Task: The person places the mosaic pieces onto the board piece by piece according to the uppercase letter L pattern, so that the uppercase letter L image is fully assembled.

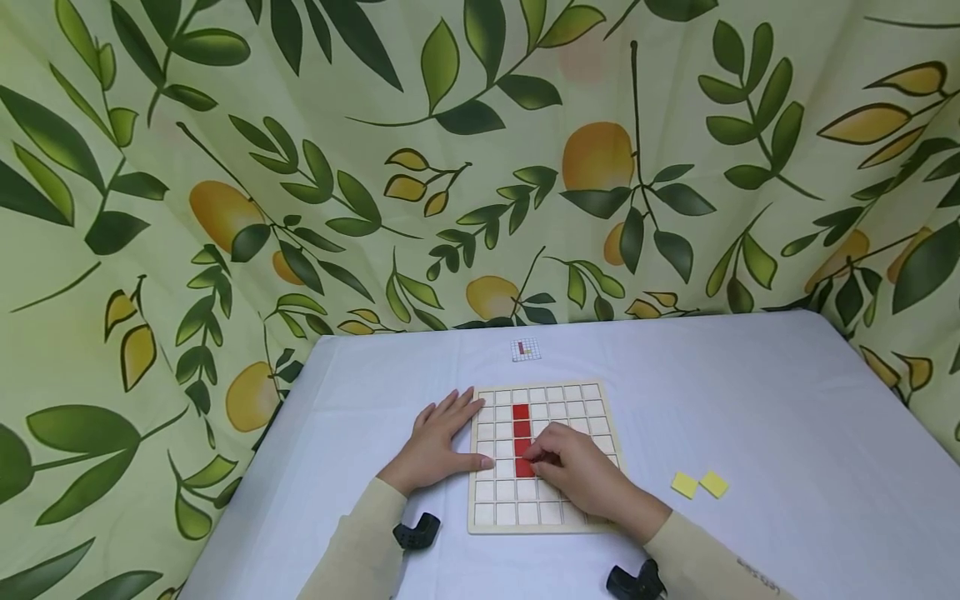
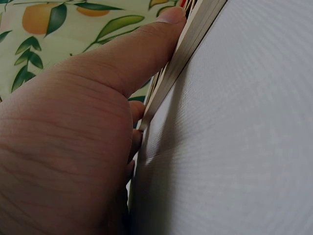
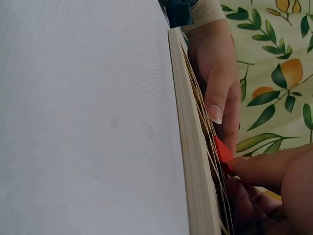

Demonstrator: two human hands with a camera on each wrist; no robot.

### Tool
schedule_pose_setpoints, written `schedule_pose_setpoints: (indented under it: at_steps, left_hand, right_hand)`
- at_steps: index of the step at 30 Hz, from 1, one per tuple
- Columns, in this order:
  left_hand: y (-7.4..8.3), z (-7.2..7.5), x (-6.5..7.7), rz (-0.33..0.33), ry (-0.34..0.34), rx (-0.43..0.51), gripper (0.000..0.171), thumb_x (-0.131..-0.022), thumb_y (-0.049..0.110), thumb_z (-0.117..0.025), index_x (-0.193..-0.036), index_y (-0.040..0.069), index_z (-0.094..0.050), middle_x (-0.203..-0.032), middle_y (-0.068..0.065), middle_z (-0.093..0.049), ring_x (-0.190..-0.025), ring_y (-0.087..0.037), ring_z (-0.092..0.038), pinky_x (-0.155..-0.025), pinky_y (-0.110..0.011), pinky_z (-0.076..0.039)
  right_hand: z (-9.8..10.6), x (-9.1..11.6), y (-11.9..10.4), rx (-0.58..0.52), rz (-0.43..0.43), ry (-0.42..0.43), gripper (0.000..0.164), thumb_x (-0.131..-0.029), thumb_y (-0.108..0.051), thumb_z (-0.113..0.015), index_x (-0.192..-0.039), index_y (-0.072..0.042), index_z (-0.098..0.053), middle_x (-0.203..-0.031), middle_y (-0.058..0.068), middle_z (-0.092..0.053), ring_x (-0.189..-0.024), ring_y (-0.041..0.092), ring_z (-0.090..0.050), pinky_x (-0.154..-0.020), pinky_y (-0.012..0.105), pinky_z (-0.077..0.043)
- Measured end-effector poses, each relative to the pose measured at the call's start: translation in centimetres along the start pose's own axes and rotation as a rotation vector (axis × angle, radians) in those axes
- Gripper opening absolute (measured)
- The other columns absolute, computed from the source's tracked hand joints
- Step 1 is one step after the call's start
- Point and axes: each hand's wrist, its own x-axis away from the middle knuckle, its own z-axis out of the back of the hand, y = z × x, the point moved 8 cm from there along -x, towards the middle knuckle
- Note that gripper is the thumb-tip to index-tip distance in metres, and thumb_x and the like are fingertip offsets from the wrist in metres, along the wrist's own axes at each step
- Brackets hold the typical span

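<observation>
A square wooden grid board (image 1: 525, 528) lies on the white table, with a column of several red square tiles (image 1: 521, 428) in its cells. My left hand (image 1: 435, 442) rests along the board's left edge, fingers spread and thumb lying over the rim. Over the middle of the board, my right hand (image 1: 585, 475) pinches a red tile (image 3: 222, 149) at the column's lower end. In the right wrist view that tile tilts up from the grid, partly covered by the fingertips. The left wrist view shows the left thumb (image 2: 146, 46) against the board's side.
Two yellow square tiles (image 1: 698, 484) lie on the table right of the board. Behind the board is a small card (image 1: 526, 349) printed with a grid and coloured cells. A leaf-and-fruit patterned curtain (image 1: 450, 167) hangs beyond the table's far edge.
</observation>
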Motion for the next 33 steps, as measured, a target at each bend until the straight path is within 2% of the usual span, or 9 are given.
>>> schedule_pose_setpoints:
  at_steps: [4, 8, 13, 19, 24, 27, 30, 33]
  left_hand:
    - [0.1, 0.1, 0.0, -0.008, 0.002, 0.005, 0.102, -0.085, 0.069, -0.083, -0.168, 0.022, -0.046, -0.178, 0.003, -0.027, -0.165, -0.023, -0.011, -0.128, -0.058, -0.002]
    - [0.1, 0.1, 0.0, -0.011, 0.004, 0.011, 0.102, -0.086, 0.068, -0.084, -0.168, 0.021, -0.046, -0.178, 0.002, -0.027, -0.165, -0.023, -0.011, -0.128, -0.059, -0.002]
    - [0.2, 0.1, 0.0, -0.004, -0.001, 0.010, 0.102, -0.085, 0.068, -0.083, -0.168, 0.021, -0.046, -0.178, 0.002, -0.027, -0.165, -0.024, -0.011, -0.128, -0.060, -0.002]
    - [0.3, 0.0, 0.0, 0.003, -0.004, 0.013, 0.102, -0.085, 0.068, -0.083, -0.169, 0.022, -0.046, -0.178, 0.002, -0.026, -0.166, -0.024, -0.010, -0.128, -0.059, -0.001]
    - [0.2, -0.1, 0.0, 0.002, 0.000, 0.012, 0.103, -0.085, 0.069, -0.083, -0.168, 0.021, -0.047, -0.178, 0.001, -0.027, -0.165, -0.024, -0.011, -0.128, -0.060, -0.002]
    - [0.3, 0.0, 0.0, 0.001, 0.001, 0.013, 0.103, -0.085, 0.069, -0.083, -0.168, 0.021, -0.047, -0.178, 0.001, -0.028, -0.165, -0.024, -0.012, -0.128, -0.060, -0.002]
    - [0.2, 0.0, 0.0, 0.000, 0.002, 0.012, 0.103, -0.085, 0.069, -0.083, -0.168, 0.021, -0.047, -0.178, 0.001, -0.028, -0.165, -0.024, -0.012, -0.128, -0.060, -0.003]
    - [0.2, 0.0, 0.1, 0.003, 0.003, 0.011, 0.103, -0.085, 0.069, -0.083, -0.168, 0.021, -0.047, -0.178, 0.002, -0.027, -0.165, -0.023, -0.012, -0.128, -0.060, -0.003]
  right_hand:
    - [-0.3, 0.2, -0.2, 0.004, 0.023, -0.031, 0.015, -0.100, -0.007, -0.080, -0.096, -0.022, -0.082, -0.100, -0.013, -0.059, -0.090, 0.009, -0.059, -0.078, 0.029, -0.053]
    - [-0.4, 0.4, -0.3, -0.011, 0.037, -0.054, 0.014, -0.101, -0.011, -0.080, -0.096, -0.024, -0.080, -0.100, -0.013, -0.060, -0.089, 0.009, -0.059, -0.078, 0.030, -0.052]
    - [-0.3, 0.5, -0.3, -0.072, 0.016, -0.076, 0.007, -0.102, -0.016, -0.079, -0.108, -0.019, -0.080, -0.103, -0.011, -0.066, -0.090, 0.012, -0.061, -0.080, 0.030, -0.054]
    - [0.3, 0.6, -0.2, -0.167, -0.056, -0.104, 0.019, -0.106, -0.025, -0.076, -0.123, -0.016, -0.077, -0.108, -0.011, -0.070, -0.097, 0.017, -0.065, -0.086, 0.031, -0.057]
    - [1.6, 0.6, -0.9, -0.260, -0.063, -0.105, 0.031, -0.108, -0.030, -0.072, -0.133, -0.011, -0.072, -0.114, -0.004, -0.072, -0.102, 0.024, -0.066, -0.085, 0.033, -0.058]
    - [2.8, 0.8, -1.5, -0.325, -0.040, -0.099, 0.038, -0.110, -0.029, -0.069, -0.140, -0.006, -0.068, -0.124, 0.006, -0.071, -0.107, 0.027, -0.067, -0.087, 0.034, -0.059]
    - [3.8, 0.9, -1.8, -0.394, -0.016, -0.106, 0.041, -0.113, -0.026, -0.063, -0.146, -0.002, -0.062, -0.132, 0.016, -0.069, -0.112, 0.033, -0.067, -0.092, 0.038, -0.059]
    - [4.9, 1.0, -1.8, -0.429, 0.009, -0.117, 0.041, -0.117, -0.025, -0.054, -0.150, -0.002, -0.058, -0.134, 0.017, -0.067, -0.114, 0.039, -0.068, -0.095, 0.041, -0.058]
